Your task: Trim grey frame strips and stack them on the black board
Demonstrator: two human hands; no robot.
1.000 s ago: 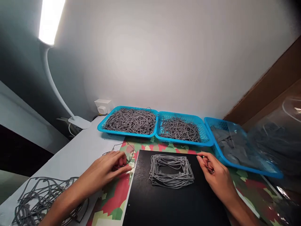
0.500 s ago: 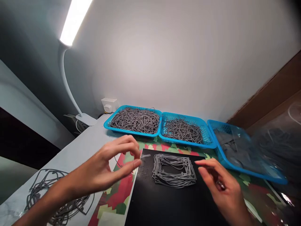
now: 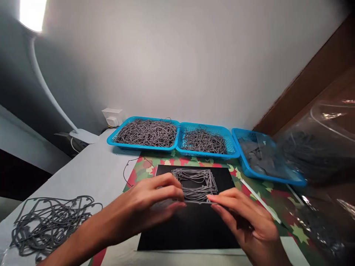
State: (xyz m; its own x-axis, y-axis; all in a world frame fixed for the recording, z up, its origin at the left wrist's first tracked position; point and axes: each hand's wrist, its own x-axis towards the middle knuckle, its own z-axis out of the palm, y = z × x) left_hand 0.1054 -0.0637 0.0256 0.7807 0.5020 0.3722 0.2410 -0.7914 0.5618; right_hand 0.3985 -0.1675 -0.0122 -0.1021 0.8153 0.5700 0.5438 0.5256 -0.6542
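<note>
Between my two hands a thin grey gasket (image 3: 197,202) is stretched in a nearly straight line above the black mat (image 3: 188,229). My left hand (image 3: 155,197) pinches its left end, the fingertips slightly blurred. At the other end, the thumb and forefinger of my right hand (image 3: 246,218) close on it near a small tab. Just beyond the fingertips, a stack of grey rectangular gaskets (image 3: 194,190) lies on the mat, its near side partly covered by my hands.
Two blue baskets (image 3: 144,148) (image 3: 208,153) of tangled grey gaskets stand along the wall. A third blue basket (image 3: 273,178) holds flat grey pieces. Loose gaskets (image 3: 52,221) lie at left. A white strip (image 3: 260,201), clear plastic bag (image 3: 318,147) and lamp (image 3: 50,88) are around.
My hands, apart before on either side of the stack, have come together in front of it and now hold a gasket. The view has shifted, with the baskets higher and further left.
</note>
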